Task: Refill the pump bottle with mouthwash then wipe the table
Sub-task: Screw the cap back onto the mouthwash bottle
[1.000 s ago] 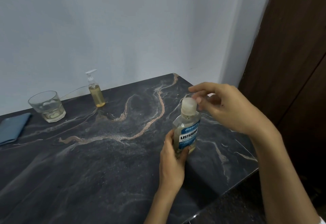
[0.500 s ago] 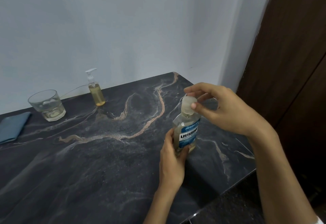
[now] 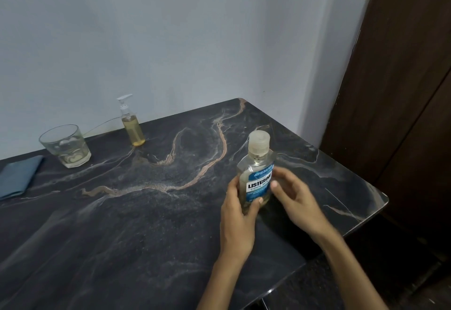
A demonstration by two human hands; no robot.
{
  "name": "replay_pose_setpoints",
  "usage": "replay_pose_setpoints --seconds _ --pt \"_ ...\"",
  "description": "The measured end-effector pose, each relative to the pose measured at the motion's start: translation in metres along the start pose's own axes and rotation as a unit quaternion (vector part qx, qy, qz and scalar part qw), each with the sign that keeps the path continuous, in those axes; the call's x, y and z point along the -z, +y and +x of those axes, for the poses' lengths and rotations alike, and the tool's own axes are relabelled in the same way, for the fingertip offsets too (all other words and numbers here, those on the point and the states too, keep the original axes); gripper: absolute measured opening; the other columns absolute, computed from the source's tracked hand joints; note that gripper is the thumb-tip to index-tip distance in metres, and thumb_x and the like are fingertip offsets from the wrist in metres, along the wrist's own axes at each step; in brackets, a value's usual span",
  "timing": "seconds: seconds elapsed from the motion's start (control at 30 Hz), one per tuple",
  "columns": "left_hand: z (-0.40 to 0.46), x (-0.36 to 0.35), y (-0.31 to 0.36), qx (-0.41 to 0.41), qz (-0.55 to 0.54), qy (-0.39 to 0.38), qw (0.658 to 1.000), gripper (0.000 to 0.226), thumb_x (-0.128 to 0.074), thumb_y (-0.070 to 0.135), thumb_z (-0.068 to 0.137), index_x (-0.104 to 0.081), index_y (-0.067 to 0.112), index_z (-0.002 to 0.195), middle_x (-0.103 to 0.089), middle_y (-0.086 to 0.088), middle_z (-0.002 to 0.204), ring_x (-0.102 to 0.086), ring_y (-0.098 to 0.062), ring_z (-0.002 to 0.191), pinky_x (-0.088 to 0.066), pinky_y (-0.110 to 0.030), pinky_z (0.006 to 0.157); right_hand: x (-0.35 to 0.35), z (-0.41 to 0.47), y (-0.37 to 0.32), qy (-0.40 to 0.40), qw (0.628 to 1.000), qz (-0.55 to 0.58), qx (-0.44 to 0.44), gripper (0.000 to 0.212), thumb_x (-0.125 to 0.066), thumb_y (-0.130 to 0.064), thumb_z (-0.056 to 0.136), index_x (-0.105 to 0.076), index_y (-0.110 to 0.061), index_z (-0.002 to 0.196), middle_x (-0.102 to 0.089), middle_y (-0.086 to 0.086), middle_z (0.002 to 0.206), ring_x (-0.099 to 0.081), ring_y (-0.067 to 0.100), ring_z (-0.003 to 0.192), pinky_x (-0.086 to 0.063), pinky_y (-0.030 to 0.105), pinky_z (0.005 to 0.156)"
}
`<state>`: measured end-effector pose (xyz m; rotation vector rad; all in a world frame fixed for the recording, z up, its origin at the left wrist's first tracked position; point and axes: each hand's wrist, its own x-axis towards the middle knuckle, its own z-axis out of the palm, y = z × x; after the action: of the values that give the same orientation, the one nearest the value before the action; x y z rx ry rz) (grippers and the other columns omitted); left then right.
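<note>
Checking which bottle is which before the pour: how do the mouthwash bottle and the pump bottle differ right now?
The mouthwash bottle is wide, blue-labelled and closed by a plain cap; the pump bottle is slim, unlabelled and topped by a white pump. The left hand holds the mouthwash bottle near the front; the pump bottle stands untouched by the wall. Its liquid is amber, the mouthwash paler. Both stand upright and are clear.

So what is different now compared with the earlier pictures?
The right hand left the cap and came down to the side of the mouthwash bottle. The left hand still grips the bottle, cap still on. Pump bottle, glass and blue cloth stayed put.
</note>
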<state>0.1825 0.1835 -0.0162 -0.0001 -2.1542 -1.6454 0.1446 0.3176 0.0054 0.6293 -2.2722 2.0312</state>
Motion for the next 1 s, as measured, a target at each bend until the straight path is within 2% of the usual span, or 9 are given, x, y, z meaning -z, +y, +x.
replay_pose_setpoints --seconds 0.07,0.2,0.33,0.43,0.53,0.63,0.73,0.83,1.0 --pt "-0.001 -0.001 0.0 -0.006 -0.003 -0.002 1.0 0.046 -0.066 0.006 0.084 -0.049 0.014 0.126 -0.061 0.007 0.116 -0.055 0.007 0.105 -0.043 -0.006 0.083 -0.004 -0.005 0.008 -0.011 1.0 -0.018 0.011 0.034 -0.052 -0.001 0.092 -0.051 -0.016 0.123 -0.062 -0.006 0.119 -0.059 0.002 0.11 -0.046 0.014 0.086" --pt "-0.006 -0.003 0.0 0.001 0.007 -0.003 1.0 0.052 -0.064 0.014 0.087 -0.042 0.021 0.133 -0.056 0.01 0.124 -0.052 0.005 0.113 -0.042 -0.007 0.088 -0.007 -0.007 0.013 0.0 0.998 -0.046 0.03 0.039 -0.056 -0.002 0.09 -0.05 -0.024 0.123 -0.061 -0.009 0.12 -0.056 0.003 0.113 -0.046 0.018 0.091" --pt "-0.009 -0.001 0.0 0.016 0.027 0.035 0.999 0.072 -0.067 0.028 0.084 -0.028 0.024 0.144 -0.043 0.008 0.142 -0.039 -0.003 0.13 -0.037 -0.025 0.105 -0.007 -0.009 0.019 0.032 0.996 -0.083 0.028 0.037 -0.06 -0.006 0.089 -0.053 -0.019 0.123 -0.059 -0.003 0.122 -0.057 0.004 0.112 -0.047 0.027 0.096" --pt "-0.012 -0.002 0.002 0.027 -0.002 0.083 0.996 0.067 -0.069 0.019 0.083 -0.034 0.017 0.139 -0.045 0.002 0.139 -0.043 -0.012 0.128 -0.04 -0.033 0.105 -0.007 -0.01 0.019 0.049 0.995 -0.08 0.031 0.033 -0.062 -0.006 0.088 -0.056 -0.017 0.119 -0.06 0.002 0.12 -0.059 0.005 0.108 -0.049 0.025 0.093" --pt "-0.022 -0.007 0.003 0.041 -0.006 0.114 0.993 0.058 -0.068 0.012 0.083 -0.04 0.016 0.134 -0.047 0.007 0.13 -0.048 -0.012 0.122 -0.041 -0.024 0.099 -0.007 -0.01 0.019 0.062 0.995 -0.076 0.03 0.03 -0.063 -0.005 0.087 -0.057 -0.02 0.113 -0.062 0.002 0.116 -0.061 0.004 0.102 -0.048 0.015 0.086" --pt "-0.033 -0.009 0.005 0.03 0.01 0.114 0.993 0.049 -0.067 0.008 0.083 -0.045 0.024 0.123 -0.046 0.021 0.117 -0.051 -0.006 0.114 -0.038 -0.012 0.09 -0.006 -0.01 0.019 0.066 0.995 -0.075 0.027 0.03 -0.062 -0.003 0.087 -0.058 -0.017 0.114 -0.062 0.001 0.116 -0.061 0.002 0.101 -0.047 0.011 0.082" --pt "-0.038 -0.006 0.009 0.015 0.027 0.1 0.994 0.049 -0.064 0.002 0.082 -0.044 0.032 0.115 -0.045 0.023 0.115 -0.051 0.002 0.108 -0.04 -0.013 0.09 -0.005 -0.01 0.02 0.074 0.993 -0.086 0.028 0.035 -0.06 0.001 0.087 -0.056 -0.011 0.12 -0.062 -0.002 0.117 -0.059 -0.002 0.1 -0.045 0.008 0.082" --pt "-0.04 -0.004 0.012 0.021 0.039 0.084 0.995 0.049 -0.062 -0.001 0.082 -0.045 0.033 0.113 -0.046 0.018 0.115 -0.051 0.008 0.101 -0.044 -0.017 0.089 -0.005 -0.012 0.02 0.08 0.991 -0.102 0.028 0.038 -0.059 0.004 0.087 -0.056 -0.01 0.122 -0.061 -0.002 0.117 -0.058 -0.005 0.097 -0.044 0.004 0.079" --pt "-0.041 -0.003 0.013 0.026 0.056 0.071 0.996 0.049 -0.059 -0.004 0.083 -0.048 0.019 0.124 -0.048 0.006 0.121 -0.054 -0.002 0.102 -0.047 -0.021 0.091 -0.005 -0.014 0.019 0.086 0.988 -0.122 0.026 0.038 -0.059 0.004 0.087 -0.058 -0.013 0.121 -0.059 -0.004 0.116 -0.055 -0.014 0.092 -0.042 0.001 0.074"
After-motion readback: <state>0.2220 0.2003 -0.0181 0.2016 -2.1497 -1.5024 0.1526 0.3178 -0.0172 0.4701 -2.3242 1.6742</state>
